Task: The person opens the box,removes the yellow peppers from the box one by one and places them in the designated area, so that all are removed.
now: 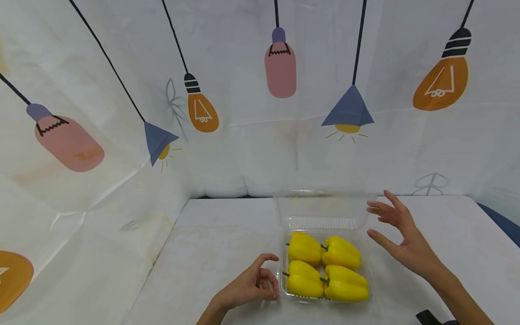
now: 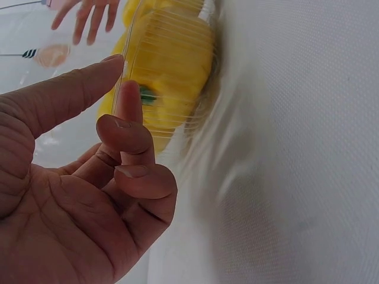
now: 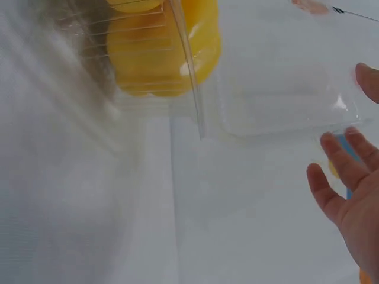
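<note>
Several yellow bell peppers (image 1: 304, 280) with green stems lie in two rows in a clear plastic clamshell box (image 1: 284, 293). Its transparent lid (image 1: 321, 210) stands open at the far side. My left hand (image 1: 252, 282) is at the box's left side, fingers loosely bent, with thumb and index finger apart. In the left wrist view its fingertips (image 2: 112, 59) are right at the box's rim, overlapping it. My right hand (image 1: 400, 234) is raised to the right of the box, fingers spread and nothing between them. In the right wrist view the fingers (image 3: 340, 157) are close to the lid's edge.
The box stands on a white-covered table (image 1: 219, 234). Behind and to the left hangs a white curtain (image 1: 243, 158) printed with lamps and bulbs. A dark object (image 1: 428, 317) shows at the bottom edge, beside my right forearm.
</note>
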Available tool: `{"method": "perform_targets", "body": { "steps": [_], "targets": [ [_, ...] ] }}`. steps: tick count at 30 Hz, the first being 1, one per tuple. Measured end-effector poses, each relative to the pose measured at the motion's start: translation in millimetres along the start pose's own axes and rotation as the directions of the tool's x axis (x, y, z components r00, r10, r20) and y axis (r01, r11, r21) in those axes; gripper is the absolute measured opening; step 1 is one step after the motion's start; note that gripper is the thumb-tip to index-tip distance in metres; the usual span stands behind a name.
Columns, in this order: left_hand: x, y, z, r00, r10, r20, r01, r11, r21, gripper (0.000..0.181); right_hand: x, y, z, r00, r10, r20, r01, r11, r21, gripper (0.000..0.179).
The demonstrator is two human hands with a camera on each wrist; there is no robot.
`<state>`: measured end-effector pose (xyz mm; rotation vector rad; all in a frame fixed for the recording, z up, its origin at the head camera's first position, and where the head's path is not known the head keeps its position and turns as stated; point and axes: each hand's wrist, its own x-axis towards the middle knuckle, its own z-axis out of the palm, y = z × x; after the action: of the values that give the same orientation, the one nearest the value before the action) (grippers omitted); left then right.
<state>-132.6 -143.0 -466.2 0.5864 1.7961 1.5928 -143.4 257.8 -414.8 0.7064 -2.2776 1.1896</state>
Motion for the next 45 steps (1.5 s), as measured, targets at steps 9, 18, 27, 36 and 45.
{"method": "perform_targets", "body": {
  "steps": [9, 18, 27, 36, 45],
  "targets": [
    [0.3, -0.6, -0.5, 1.0, -0.007, -0.002, 0.007, 1.0, 0.011, 0.071, -6.1, 13.0, 15.7, 0.986, 0.149, 0.073, -0.14, 0.984, -0.111, 0.088],
    [-0.1, -1.7, 0.7, 1.0, -0.001, -0.01, 0.001, 0.999, 0.033, 0.072, -13.4, 28.3, 26.1, 0.976, 0.177, 0.126, -0.159, 0.978, -0.138, 0.079],
    [-0.5, -1.9, 0.9, 1.0, 0.006, -0.007, -0.006, 0.999, 0.04, 0.071, -18.6, 28.9, 35.2, 0.955, 0.243, 0.171, -0.216, 0.963, -0.159, 0.08],
    [-0.7, -1.8, 0.9, 1.0, 0.003, -0.006, -0.003, 0.999, 0.043, 0.071, -21.0, 30.0, 38.4, 0.94, 0.259, 0.22, -0.228, 0.961, -0.156, 0.077],
    [0.2, -0.9, 0.4, 1.0, 0.001, -0.003, 0.0, 0.999, 0.048, 0.07, -22.1, 35.2, 39.1, 0.922, 0.284, 0.263, -0.252, 0.956, -0.148, 0.076]
  ]
}}
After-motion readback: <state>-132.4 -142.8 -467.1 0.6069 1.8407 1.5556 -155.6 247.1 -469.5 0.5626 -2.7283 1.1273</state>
